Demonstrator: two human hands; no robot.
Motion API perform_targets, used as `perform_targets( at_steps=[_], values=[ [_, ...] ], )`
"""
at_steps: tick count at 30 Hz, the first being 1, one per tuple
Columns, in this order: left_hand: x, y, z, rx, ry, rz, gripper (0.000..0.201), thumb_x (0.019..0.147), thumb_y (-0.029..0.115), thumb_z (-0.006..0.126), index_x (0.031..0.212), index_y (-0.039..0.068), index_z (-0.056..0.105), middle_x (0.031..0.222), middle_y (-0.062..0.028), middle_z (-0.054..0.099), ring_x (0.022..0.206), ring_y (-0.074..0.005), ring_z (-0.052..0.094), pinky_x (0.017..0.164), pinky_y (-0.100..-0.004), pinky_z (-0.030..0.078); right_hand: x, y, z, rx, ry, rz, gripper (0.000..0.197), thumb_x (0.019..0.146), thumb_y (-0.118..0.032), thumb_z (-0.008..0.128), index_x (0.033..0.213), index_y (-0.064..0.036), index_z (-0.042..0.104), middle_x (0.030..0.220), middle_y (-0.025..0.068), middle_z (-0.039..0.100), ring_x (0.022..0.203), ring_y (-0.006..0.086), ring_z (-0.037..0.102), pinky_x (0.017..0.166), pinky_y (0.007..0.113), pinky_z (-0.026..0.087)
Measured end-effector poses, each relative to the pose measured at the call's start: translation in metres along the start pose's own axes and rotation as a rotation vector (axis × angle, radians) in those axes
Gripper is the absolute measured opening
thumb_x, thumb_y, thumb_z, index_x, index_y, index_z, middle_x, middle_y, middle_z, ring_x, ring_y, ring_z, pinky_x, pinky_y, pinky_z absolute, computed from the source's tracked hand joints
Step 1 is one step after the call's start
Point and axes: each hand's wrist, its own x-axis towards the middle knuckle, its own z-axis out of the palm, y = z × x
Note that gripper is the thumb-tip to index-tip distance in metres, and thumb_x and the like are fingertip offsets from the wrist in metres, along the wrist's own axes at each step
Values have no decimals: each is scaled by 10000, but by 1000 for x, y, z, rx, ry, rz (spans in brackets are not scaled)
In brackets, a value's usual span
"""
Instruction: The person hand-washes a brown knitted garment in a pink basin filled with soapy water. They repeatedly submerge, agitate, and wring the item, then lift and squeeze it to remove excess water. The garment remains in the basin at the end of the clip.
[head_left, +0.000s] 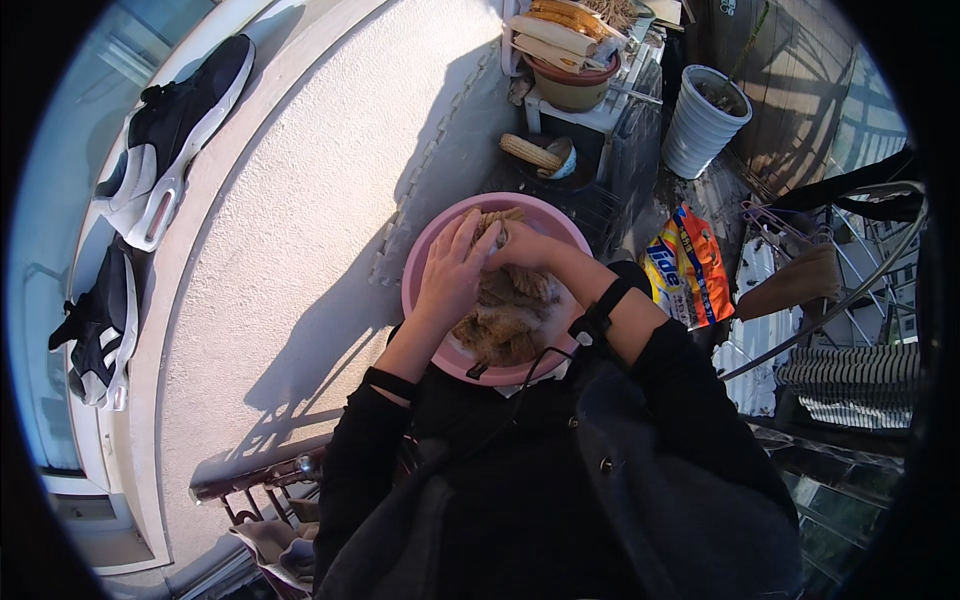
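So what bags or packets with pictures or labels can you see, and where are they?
Detergent bag: lies flat on the floor just right of the pink basin, beside the person's right forearm; a crinkly soft pouch, mostly orange and yellow with a blue band.
No other package, sign or screen is clear enough to make out.

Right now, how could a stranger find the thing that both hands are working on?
Find the round pink plastic basin beside the pale rough wall. Inside lies a tan, fibrous, rope-like bundle, gripped by the left hand and right hand; nothing else is in the basin.
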Motion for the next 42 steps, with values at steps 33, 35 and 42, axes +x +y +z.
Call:
perform_targets(
  at_steps=[33,35,42],
  values=[
    [-5,-25,84,54,-586,-574,254,734,250,627,901,61,658,833,-191,691,824,-359,678,753,-451,530,4,56,32,-970,111,-64,343,731,-273,665,1016,-103,578,1040,123,658,1023,297,619,833,465,457],
    [-9,-26,85,-44,-536,-629,265,740,233,625,935,56,647,864,-209,686,871,-378,663,776,-449,522,3,56,33,-957,135,-66,345,729,-278,662,1018,-109,580,1037,120,662,1023,297,619,827,457,457],
    [-36,-32,90,-739,-110,-826,535,684,42,665,1203,35,535,923,-137,667,892,-277,661,784,-351,510,-15,49,17,-509,209,-41,586,686,-269,742,1196,-49,557,1105,162,645,1059,272,618,915,419,452]
  ],
)
